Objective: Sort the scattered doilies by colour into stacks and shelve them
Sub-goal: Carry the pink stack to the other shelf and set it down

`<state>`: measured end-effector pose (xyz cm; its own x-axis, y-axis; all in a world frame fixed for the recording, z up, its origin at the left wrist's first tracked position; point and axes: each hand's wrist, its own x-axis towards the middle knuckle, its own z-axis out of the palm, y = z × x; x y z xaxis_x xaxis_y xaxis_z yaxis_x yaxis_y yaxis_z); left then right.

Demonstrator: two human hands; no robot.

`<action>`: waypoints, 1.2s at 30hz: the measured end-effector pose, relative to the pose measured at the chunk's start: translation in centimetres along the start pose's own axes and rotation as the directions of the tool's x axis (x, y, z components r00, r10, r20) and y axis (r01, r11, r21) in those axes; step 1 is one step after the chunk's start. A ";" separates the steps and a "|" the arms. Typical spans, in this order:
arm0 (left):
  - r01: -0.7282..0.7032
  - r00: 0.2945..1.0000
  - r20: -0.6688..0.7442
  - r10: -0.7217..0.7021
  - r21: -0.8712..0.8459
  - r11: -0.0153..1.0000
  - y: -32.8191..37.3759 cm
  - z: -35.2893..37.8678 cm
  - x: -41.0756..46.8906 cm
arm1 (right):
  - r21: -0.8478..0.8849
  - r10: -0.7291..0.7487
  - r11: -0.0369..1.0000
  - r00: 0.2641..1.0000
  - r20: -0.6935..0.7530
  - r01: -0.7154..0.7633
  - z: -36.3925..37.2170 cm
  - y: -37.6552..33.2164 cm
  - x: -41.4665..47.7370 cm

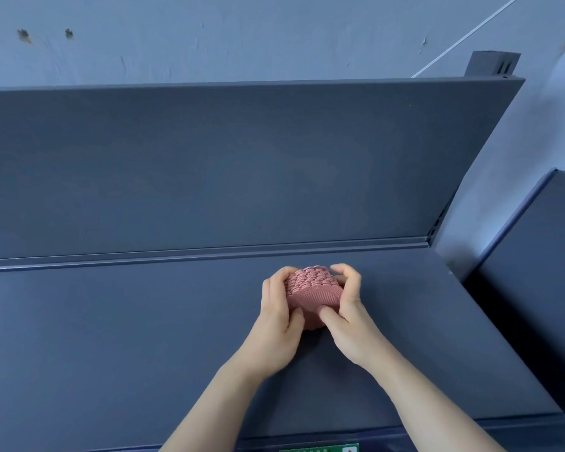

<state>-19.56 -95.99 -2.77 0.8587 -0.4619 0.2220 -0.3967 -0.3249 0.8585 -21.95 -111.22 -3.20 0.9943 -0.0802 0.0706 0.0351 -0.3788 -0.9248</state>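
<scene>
A stack of pink crocheted doilies (312, 290) rests on the dark grey shelf board (111, 337), right of its middle. Both hands clasp the stack from the sides. My left hand (279, 321) holds its left edge, thumb pressed on the near rim. My right hand (351, 316) wraps the right edge, fingers curled over the far side and thumb on the front. The stack's scalloped edges show at the top; its underside is hidden.
The shelf's upright back panel (209, 164) rises behind the stack, with a ledge strip (209, 254) at its foot. A second dark shelf unit (542, 256) stands at the right. A pale wall (242, 37) lies beyond. A green label (320, 448) sits on the front edge.
</scene>
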 end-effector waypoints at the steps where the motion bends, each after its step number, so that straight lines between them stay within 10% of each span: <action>1: -0.017 1.000 0.015 0.017 0.023 1.000 -0.2 -0.1 -0.1 | -0.016 0.004 1.000 1.000 0.008 -0.004 -0.1 0.0 -0.1; 16: 0.448 0.881 -0.148 -0.450 -0.047 0.893 -2.3 -3.3 7.2 | -0.334 0.280 0.907 0.960 0.023 -0.256 0.1 -1.9 8.7; 22: 0.446 0.889 -0.187 -0.418 0.146 0.883 -3.4 -3.9 9.2 | -0.451 0.332 0.837 0.943 -0.029 -0.309 0.7 -1.2 11.4; 36: 0.360 0.933 -0.058 -0.356 0.075 0.930 -4.5 -5.0 8.0 | -0.130 0.213 0.972 0.970 0.117 -0.198 -1.4 -0.3 9.5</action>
<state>-9.29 -94.04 -2.54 0.9610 -0.2670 -0.0716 -0.0844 -0.5302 0.8436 -12.69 -113.11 -1.73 0.9837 -0.0503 -0.1727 -0.1759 -0.4716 -0.8641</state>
